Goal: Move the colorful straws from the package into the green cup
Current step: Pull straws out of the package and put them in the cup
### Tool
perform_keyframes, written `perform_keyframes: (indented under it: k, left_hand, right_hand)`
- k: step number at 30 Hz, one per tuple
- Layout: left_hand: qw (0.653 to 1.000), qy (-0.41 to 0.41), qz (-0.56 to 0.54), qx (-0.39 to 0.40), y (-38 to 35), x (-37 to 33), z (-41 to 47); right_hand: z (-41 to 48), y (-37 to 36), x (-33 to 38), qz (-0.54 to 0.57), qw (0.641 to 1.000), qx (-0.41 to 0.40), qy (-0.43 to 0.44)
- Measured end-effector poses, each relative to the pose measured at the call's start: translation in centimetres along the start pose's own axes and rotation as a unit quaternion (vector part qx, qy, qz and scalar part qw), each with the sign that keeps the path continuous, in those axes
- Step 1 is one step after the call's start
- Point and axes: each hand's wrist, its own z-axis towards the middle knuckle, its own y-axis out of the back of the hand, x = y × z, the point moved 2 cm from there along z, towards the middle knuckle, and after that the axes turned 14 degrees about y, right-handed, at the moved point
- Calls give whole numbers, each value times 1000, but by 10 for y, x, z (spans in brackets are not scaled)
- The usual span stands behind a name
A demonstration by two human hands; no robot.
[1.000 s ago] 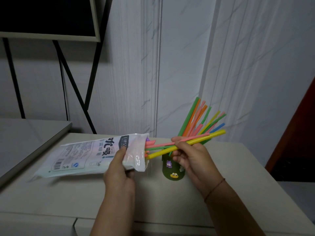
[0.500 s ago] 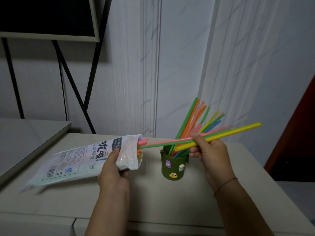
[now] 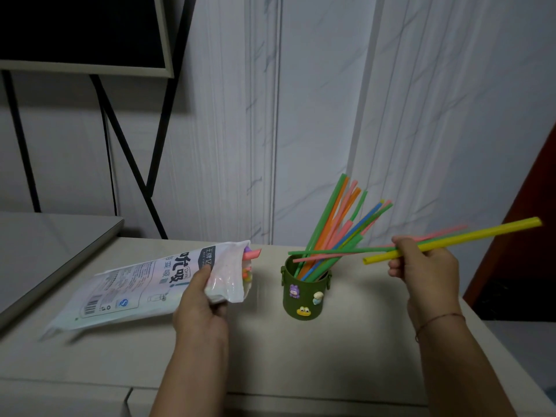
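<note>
A dark green cup (image 3: 304, 299) with small cartoon charms stands on the pale tabletop (image 3: 270, 356). Several colorful straws (image 3: 337, 224) lean in it toward the upper right. My left hand (image 3: 200, 308) grips the open end of a white plastic straw package (image 3: 129, 287), held tilted just above the table; pink straw ends (image 3: 251, 254) poke out of its mouth. My right hand (image 3: 427, 267), right of the cup, pinches three straws held nearly level: a yellow one (image 3: 469, 237), a green one (image 3: 331, 252) and a pink one (image 3: 316, 257). Their left ends hang above the cup's rim.
A grey slab (image 3: 45, 251) lies on the left beside the table. Behind it stands a dark framed panel (image 3: 84, 31) on black legs. White marbled wall panels (image 3: 331, 100) rise behind the table. A dark red surface (image 3: 535, 206) borders the right edge.
My right hand has drawn the three straws rightward, fully out of the package, which has shifted slightly left and down in my left hand.
</note>
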Motion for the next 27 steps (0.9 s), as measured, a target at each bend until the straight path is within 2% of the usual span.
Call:
perform_keyframes:
  k: [14, 27]
  left_hand:
    - [1000, -9, 9, 3, 2, 1, 1]
    - [999, -9, 19, 29, 2, 4, 8]
  right_hand:
    - [11, 15, -5, -31, 999, -31, 26]
    - [7, 8, 0, -84, 995, 6, 51]
